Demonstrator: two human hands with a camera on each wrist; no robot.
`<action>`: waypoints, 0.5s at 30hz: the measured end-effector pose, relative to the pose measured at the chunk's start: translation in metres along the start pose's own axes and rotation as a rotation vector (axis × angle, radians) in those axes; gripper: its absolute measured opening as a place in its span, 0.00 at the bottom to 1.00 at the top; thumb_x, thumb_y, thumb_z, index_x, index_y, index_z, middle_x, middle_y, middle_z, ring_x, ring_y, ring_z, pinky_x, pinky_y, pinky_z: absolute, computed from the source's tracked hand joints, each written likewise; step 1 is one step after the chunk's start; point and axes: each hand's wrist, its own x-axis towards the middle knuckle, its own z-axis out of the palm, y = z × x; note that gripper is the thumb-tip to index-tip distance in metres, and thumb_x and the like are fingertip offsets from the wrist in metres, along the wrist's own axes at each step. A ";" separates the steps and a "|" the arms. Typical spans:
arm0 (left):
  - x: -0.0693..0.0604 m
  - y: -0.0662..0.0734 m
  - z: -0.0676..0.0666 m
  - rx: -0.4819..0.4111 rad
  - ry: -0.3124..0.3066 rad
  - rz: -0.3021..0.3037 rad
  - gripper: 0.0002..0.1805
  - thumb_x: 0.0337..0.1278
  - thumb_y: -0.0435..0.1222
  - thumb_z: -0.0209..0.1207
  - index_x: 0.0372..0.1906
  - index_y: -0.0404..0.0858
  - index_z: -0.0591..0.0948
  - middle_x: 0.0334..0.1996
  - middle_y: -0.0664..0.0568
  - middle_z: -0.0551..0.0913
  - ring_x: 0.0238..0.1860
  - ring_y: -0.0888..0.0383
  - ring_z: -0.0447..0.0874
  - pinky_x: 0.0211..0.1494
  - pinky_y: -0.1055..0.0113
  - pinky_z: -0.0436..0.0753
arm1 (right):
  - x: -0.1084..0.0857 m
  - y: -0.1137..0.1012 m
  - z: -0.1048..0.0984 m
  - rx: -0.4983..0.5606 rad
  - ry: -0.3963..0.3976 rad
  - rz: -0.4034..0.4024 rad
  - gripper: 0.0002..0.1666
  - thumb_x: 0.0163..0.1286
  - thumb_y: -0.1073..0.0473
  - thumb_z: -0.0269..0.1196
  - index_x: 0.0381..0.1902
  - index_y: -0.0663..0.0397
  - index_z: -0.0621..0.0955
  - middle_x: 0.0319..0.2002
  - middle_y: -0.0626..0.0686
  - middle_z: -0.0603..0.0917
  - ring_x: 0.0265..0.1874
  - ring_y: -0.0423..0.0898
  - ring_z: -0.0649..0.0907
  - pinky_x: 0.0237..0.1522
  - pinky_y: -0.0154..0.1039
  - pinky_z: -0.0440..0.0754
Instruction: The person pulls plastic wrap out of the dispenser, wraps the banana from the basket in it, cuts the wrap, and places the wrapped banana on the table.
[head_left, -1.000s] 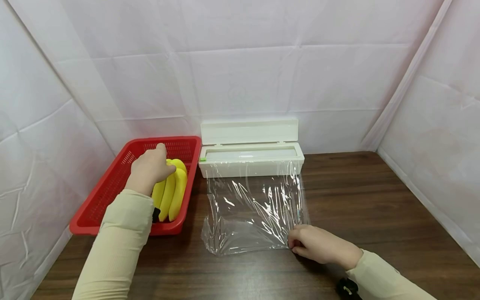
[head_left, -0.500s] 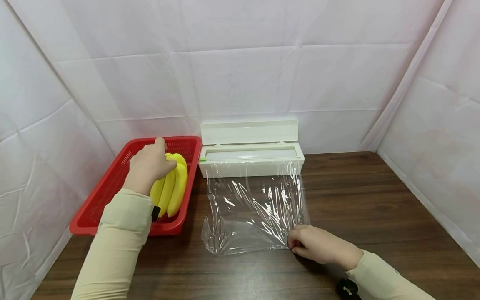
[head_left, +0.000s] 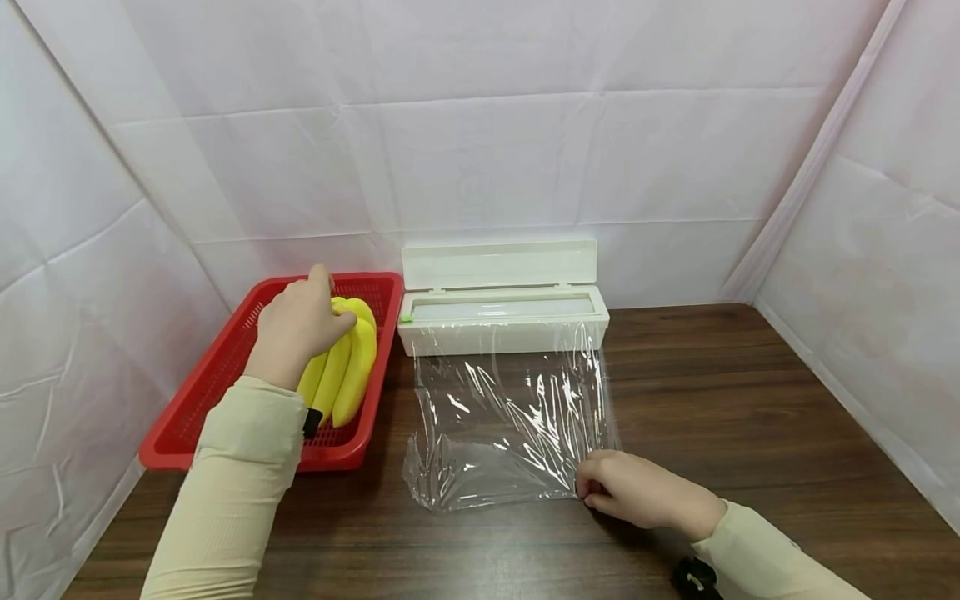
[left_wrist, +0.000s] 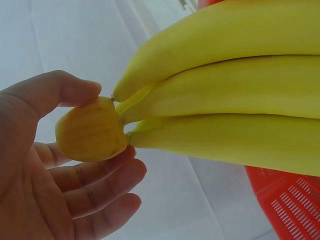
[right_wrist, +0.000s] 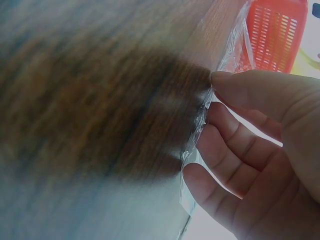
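Observation:
My left hand (head_left: 296, 329) grips a bunch of yellow bananas (head_left: 352, 375) over the red basket (head_left: 187, 400). In the left wrist view, thumb and fingers pinch the thick stem end (left_wrist: 92, 131), and the bananas (left_wrist: 240, 85) stretch away to the right. My right hand (head_left: 645, 492) pinches the near right corner of a clear sheet of plastic wrap (head_left: 510, 433). That sheet runs out of a white wrap dispenser (head_left: 502, 337), whose lid (head_left: 498, 265) stands raised. In the right wrist view, the film's gathered edge (right_wrist: 202, 117) lies at my fingertips, against the wooden table.
The red basket sits left of the dispenser, close beside it. A green slider (head_left: 407, 318) is at the dispenser's left end. White cloth walls (head_left: 480, 158) rise behind and on both sides of the dark wooden table (head_left: 712, 400).
The left hand has risen slightly, and the bananas have shifted upward with it, away from the basket's near edge. My right hand and the film have stayed put.

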 end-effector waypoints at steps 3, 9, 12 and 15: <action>-0.001 0.002 0.000 -0.003 0.013 0.000 0.18 0.53 0.40 0.53 0.44 0.33 0.64 0.27 0.42 0.71 0.26 0.49 0.72 0.25 0.62 0.70 | 0.000 0.000 0.000 -0.002 -0.001 0.000 0.10 0.57 0.66 0.63 0.26 0.43 0.78 0.28 0.38 0.74 0.30 0.31 0.73 0.32 0.30 0.75; -0.001 0.005 -0.001 -0.013 0.042 0.003 0.20 0.52 0.39 0.52 0.47 0.32 0.65 0.28 0.41 0.72 0.26 0.48 0.72 0.25 0.60 0.70 | -0.001 0.000 0.000 -0.003 -0.001 -0.003 0.09 0.57 0.65 0.63 0.25 0.43 0.78 0.27 0.38 0.74 0.30 0.31 0.72 0.32 0.29 0.74; -0.001 0.007 -0.001 -0.024 0.056 0.010 0.21 0.52 0.39 0.51 0.49 0.32 0.65 0.29 0.41 0.72 0.26 0.48 0.71 0.25 0.60 0.70 | -0.001 -0.001 0.000 -0.004 -0.002 -0.004 0.09 0.57 0.65 0.63 0.25 0.43 0.78 0.27 0.38 0.74 0.30 0.31 0.72 0.32 0.30 0.74; -0.001 0.008 -0.001 -0.032 0.077 0.013 0.20 0.52 0.38 0.51 0.47 0.32 0.65 0.29 0.41 0.72 0.26 0.48 0.70 0.25 0.60 0.69 | -0.001 -0.001 0.000 -0.005 0.000 -0.002 0.10 0.57 0.65 0.63 0.25 0.43 0.77 0.27 0.38 0.74 0.30 0.31 0.72 0.32 0.30 0.74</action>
